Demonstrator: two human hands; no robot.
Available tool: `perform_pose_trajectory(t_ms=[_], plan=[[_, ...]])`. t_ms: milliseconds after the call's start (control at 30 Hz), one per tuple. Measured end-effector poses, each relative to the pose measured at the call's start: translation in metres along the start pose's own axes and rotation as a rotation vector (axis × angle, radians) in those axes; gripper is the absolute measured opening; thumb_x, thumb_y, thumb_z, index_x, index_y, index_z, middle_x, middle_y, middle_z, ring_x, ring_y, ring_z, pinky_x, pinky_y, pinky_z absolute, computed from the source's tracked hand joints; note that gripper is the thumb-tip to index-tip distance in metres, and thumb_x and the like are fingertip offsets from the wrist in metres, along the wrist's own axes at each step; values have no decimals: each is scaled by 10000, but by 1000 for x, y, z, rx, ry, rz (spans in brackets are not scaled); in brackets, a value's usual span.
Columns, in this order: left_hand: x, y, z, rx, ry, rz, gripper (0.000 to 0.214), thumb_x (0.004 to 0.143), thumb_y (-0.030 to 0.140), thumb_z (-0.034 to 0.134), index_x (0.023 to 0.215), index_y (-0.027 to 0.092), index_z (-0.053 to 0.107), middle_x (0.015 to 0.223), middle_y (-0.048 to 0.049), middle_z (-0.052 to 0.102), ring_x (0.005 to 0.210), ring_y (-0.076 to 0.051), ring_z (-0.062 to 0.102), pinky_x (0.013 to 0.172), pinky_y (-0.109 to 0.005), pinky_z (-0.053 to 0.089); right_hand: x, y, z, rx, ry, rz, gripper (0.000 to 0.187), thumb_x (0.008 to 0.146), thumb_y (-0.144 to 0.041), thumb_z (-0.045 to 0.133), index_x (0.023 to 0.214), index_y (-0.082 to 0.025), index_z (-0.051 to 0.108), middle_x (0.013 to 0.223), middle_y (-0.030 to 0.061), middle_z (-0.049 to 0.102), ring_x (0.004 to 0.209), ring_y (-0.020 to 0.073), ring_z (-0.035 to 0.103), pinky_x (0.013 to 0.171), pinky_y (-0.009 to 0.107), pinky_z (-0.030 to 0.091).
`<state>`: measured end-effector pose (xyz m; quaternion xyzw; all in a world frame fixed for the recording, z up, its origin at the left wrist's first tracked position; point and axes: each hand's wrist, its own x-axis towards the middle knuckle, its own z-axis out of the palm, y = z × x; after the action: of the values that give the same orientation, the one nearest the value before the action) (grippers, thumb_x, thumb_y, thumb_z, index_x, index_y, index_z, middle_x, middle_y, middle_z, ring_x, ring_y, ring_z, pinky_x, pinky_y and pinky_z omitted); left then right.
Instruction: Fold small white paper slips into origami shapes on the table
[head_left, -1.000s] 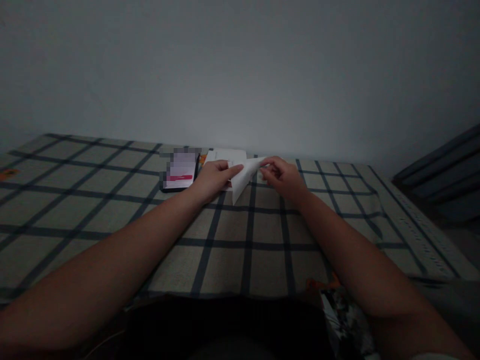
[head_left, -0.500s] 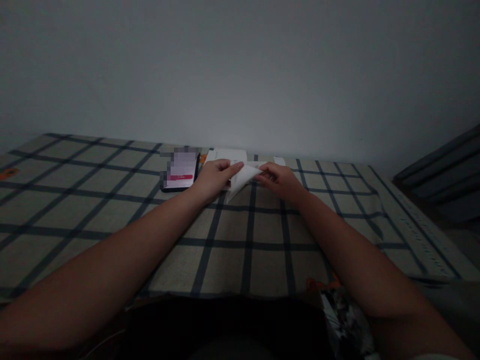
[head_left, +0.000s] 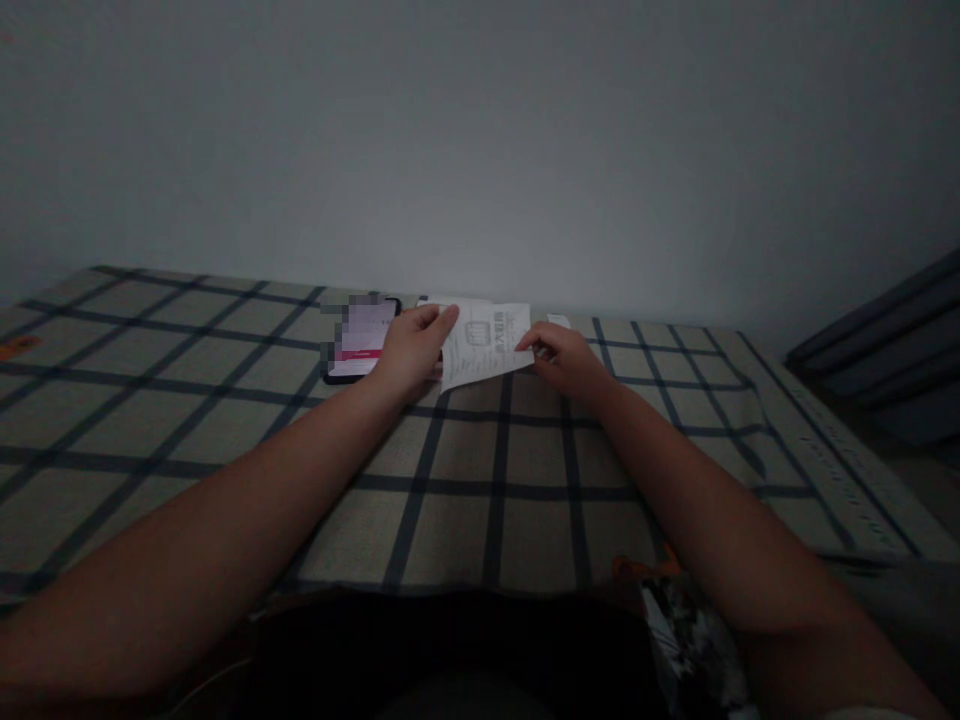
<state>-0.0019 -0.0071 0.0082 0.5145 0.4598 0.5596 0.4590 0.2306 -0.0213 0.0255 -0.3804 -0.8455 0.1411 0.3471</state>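
Observation:
A white printed paper sheet (head_left: 484,345), with dark lettering and a small drawing on it, is spread out between my hands above the checked cloth. My left hand (head_left: 412,345) pinches its left side, thumb on top. At the lower right corner, my right hand (head_left: 559,355) grips the sheet between thumb and fingers. Just left of my left hand lies a phone (head_left: 367,335) with its screen lit, partly blurred out. Behind the sheet, a white flat thing is mostly hidden; its kind I cannot make out.
A checked tablecloth (head_left: 465,460) covers the table up to the grey wall (head_left: 480,150). A small white piece (head_left: 558,321) lies behind my right hand. Dark folded fabric (head_left: 892,340) is at the far right, and patterned cloth (head_left: 694,640) at the front edge.
The paper, folded over before, is now opened out with its printed face showing. My left hand has shifted slightly left; my right hand has barely moved.

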Motion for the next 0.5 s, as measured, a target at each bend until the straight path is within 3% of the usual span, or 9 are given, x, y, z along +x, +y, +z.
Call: perform_pose_trajectory(t_ms=[133, 233, 367, 500], plan=[[-1, 5, 2, -106, -26, -30, 277, 788, 406, 682, 922, 166, 657, 828, -55, 696, 659, -170, 655, 573, -281, 514, 0, 5, 1, 4, 37, 18, 249, 704, -63, 520, 891, -198, 615, 864, 20, 651, 747, 141, 560, 677, 276, 432], [2, 5, 2, -161, -1, -22, 259, 780, 332, 684, 980, 169, 654, 825, -42, 687, 663, -152, 652, 594, -265, 515, -1, 7, 4, 62, 12, 12, 193, 785, -181, 611, 977, -204, 609, 992, 41, 657, 775, 141, 588, 691, 285, 467], [6, 4, 3, -192, 43, -47, 192, 791, 250, 661, 961, 161, 644, 766, -25, 663, 609, -124, 624, 552, -227, 491, -3, 4, 7, 122, -30, -7, 386, 785, -378, 721, 1112, -218, 592, 1171, 89, 611, 891, 174, 620, 700, 300, 509], [1, 11, 7, -222, 68, -81, 105, 837, 208, 612, 929, 158, 609, 791, -22, 669, 603, -95, 609, 588, -212, 513, -1, 3, 6, 76, 16, 1, 403, 754, -400, 765, 1083, -228, 609, 1164, 93, 622, 1075, 234, 585, 875, 381, 496]])
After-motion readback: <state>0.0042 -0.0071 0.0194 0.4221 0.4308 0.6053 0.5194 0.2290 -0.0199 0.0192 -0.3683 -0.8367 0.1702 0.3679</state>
